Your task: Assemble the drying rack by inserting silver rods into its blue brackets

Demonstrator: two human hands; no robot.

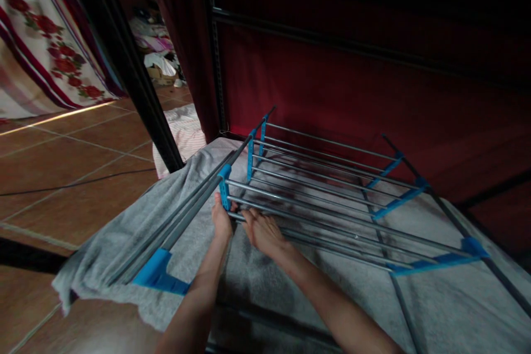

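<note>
Blue plastic brackets (475,249) join the metal tubes (276,196) of a drying rack (357,237) resting on a grey blanket (124,227). The left hand (222,221) has its fingers around the near left bracket (224,193); the right hand (263,229) has its fingers closed on a low tube (237,216) beside it.

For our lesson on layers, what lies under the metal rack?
A grey cloth shows under the rack, between its bars; whatever lies beneath that cloth is covered and cannot be seen.

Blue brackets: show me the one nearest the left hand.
The front bracket of the three upright ones on the rack's left side, by the left hand; its two row-mates stand farther back, other blue pieces farther off.
</note>
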